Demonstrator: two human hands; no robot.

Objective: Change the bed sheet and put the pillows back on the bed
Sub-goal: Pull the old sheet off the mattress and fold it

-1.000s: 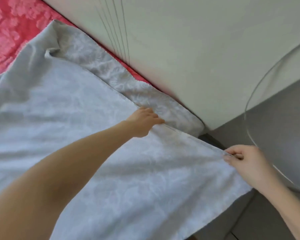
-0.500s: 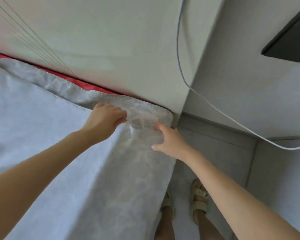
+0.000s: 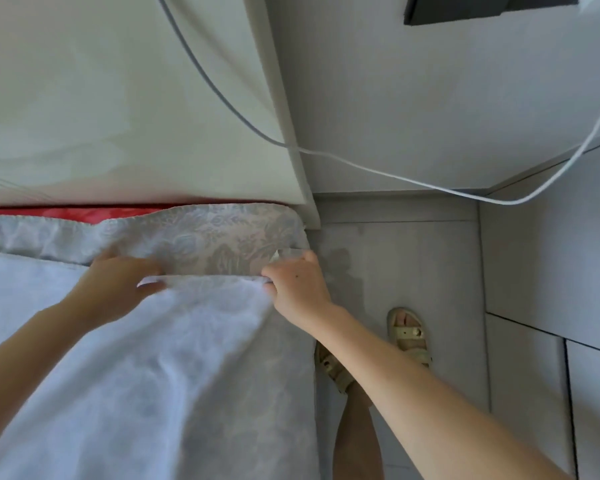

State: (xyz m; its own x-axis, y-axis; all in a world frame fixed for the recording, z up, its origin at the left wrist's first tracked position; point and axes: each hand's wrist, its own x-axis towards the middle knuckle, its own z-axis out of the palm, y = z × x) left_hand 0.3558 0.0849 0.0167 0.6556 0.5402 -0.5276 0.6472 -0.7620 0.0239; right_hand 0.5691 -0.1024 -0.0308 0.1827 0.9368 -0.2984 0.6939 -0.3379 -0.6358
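Gripping the folded edge of the grey sheet (image 3: 160, 375), the left hand (image 3: 118, 289) and right hand (image 3: 298, 292) each curled round the cloth at the corner of the red mattress (image 3: 66, 213), which it covered only partly, apparently to pull it taut toward the exposed strip before tucking it under.

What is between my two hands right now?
In the head view, only the folded edge of the pale grey floral-patterned bed sheet spans from the left hand to the right hand.
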